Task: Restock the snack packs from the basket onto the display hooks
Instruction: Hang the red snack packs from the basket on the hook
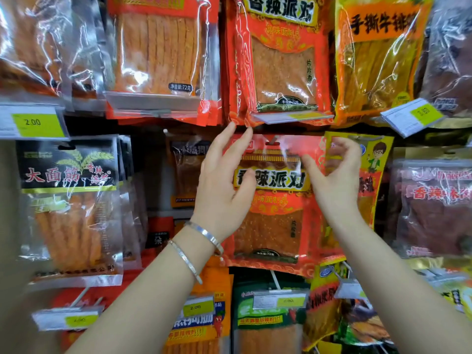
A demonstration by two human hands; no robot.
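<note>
Two bare forearms rise from six o'clock toward the wall of hanging packets, the left one wearing two thin silver bangles (pixel 204 235) at the wrist. Between them, just right of centre, hangs the flat red plastic snack pack (pixel 273 226) with a clear window over its orange contents. Its punched hole sits at twelve o'clock on the pack, over a thin metal display hook (pixel 272 143), so the pack looks threaded on or nearly so. The step in hand seems to be seating this pack on its peg. The left hand (pixel 224 185) lies at the pack's nine o'clock edge, fingers straight and pointing up toward twelve, thumb resting on the printed front; it is spread flat, not clasping. The right hand (pixel 337 180) is at the pack's two o'clock corner with curled fingers in front of a neighbouring yellow snack pack (pixel 370 159) and its thumb reaching left across the red header. Blur hides whether it pinches the corner or merely brushes it. Next, I judge, the pack wants a push back along the hook until it hangs square, then both hands must drop away for another pack from the basket, which is out of view.
</note>
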